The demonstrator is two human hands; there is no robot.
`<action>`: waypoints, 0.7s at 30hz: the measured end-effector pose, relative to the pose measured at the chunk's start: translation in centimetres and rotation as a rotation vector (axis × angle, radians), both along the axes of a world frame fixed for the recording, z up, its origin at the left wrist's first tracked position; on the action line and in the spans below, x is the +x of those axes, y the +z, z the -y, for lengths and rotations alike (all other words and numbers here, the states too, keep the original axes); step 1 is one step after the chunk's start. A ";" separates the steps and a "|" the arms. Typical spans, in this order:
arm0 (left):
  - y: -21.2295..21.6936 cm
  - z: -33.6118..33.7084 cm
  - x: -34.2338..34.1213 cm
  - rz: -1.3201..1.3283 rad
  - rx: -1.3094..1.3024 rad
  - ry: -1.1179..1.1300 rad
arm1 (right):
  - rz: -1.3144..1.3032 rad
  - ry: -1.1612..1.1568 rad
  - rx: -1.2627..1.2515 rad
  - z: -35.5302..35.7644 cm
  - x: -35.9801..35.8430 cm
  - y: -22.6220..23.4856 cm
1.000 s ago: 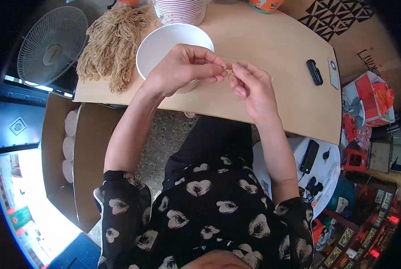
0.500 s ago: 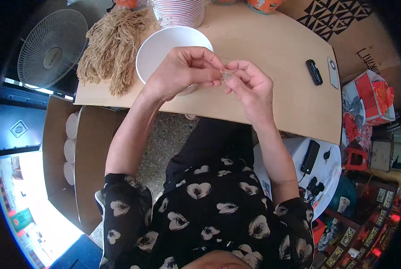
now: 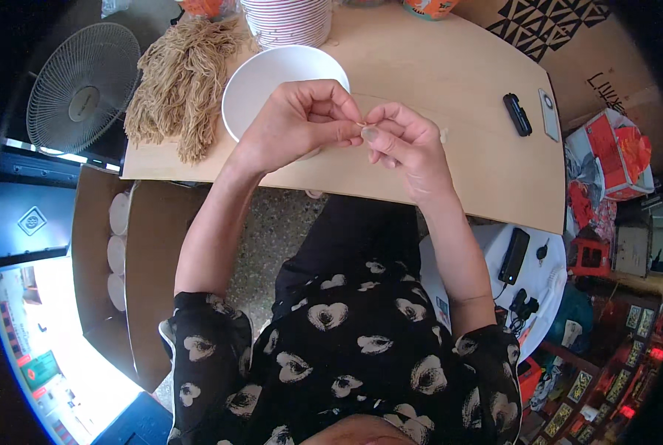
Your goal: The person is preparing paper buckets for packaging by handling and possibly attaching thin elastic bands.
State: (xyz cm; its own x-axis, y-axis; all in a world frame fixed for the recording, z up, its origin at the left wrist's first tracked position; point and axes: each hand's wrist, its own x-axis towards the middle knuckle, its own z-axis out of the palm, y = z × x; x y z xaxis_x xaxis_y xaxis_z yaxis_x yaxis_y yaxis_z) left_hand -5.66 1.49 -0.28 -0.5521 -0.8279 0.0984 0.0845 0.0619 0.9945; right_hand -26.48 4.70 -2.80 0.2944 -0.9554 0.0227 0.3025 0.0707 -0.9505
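Both my hands are raised over the near part of the table, fingertips meeting. My left hand (image 3: 296, 126) is closed in a pinch on a thin tan strand (image 3: 362, 124), of which only a tiny bit shows. On the same strand, the thumb and forefinger of my right hand (image 3: 407, 148) press together. Behind my left hand stands a white paper bucket (image 3: 253, 81), partly covered by that hand, with its wide mouth facing up. Left of the bucket a bundle of tan strings (image 3: 176, 89) lies heaped, its ends hanging toward the near edge.
A stack of white buckets (image 3: 287, 22) stands at the back of the table (image 3: 487, 163). A black device (image 3: 517, 115) and a flat grey object (image 3: 548, 115) lie at the right. A fan (image 3: 84, 96) stands left. Below it, an open carton (image 3: 98, 319) holds white round items.
My fingertips have shifted slightly left and remain pinched together. The thin strand between them shows a little more clearly. A small pale piece now shows just beyond my right hand.
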 end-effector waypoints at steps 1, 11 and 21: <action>-0.1 0.0 0.0 -0.008 -0.012 -0.016 | 0.001 -0.001 0.000 0.0 -0.1 0.0; -0.1 -0.1 -0.1 0.033 -0.015 -0.005 | -0.071 -0.033 -0.077 0.0 0.5 0.1; -0.1 0.0 0.1 0.037 -0.019 -0.008 | 0.017 -0.055 0.080 0.0 -0.8 0.4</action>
